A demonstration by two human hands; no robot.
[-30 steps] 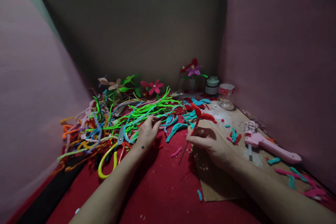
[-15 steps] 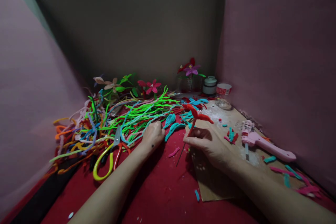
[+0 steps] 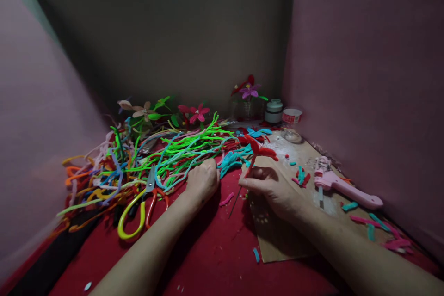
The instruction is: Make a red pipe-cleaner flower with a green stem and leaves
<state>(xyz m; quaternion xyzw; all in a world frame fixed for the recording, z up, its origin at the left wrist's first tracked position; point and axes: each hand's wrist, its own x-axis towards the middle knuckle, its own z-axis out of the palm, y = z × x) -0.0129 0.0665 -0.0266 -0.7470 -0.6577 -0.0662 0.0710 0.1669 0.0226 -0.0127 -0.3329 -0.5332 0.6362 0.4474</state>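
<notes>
My right hand (image 3: pixel 274 189) pinches a red pipe-cleaner flower (image 3: pixel 258 150) by its stem, petals up; a thin dark wire runs down below the fingers. Closed with the back turned up, my left hand (image 3: pixel 203 180) rests beside the green and blue pipe cleaners (image 3: pixel 197 143). Its fingertips are hidden, so I cannot make out what they hold. Touching or very near its right side are turquoise looped pipe-cleaner pieces (image 3: pixel 231 162). Scissors (image 3: pixel 150 185) with a yellow and a red handle lie left of my left wrist.
A pink hot-glue gun (image 3: pixel 347 188) rests on the cardboard sheet (image 3: pixel 277 245) at right, among pipe-cleaner scraps. Finished flowers (image 3: pixel 198 113), a small grey-green jar (image 3: pixel 274 111) and a red-and-white tub (image 3: pixel 292 115) stand at the back. Tangled coloured pipe cleaners (image 3: pixel 100 185) heap up at left.
The turquoise loops beside my left hand have shifted back and bunched with the other turquoise pieces. My left hand has turned slightly. My right hand still holds the red flower; the view has shifted slightly.
</notes>
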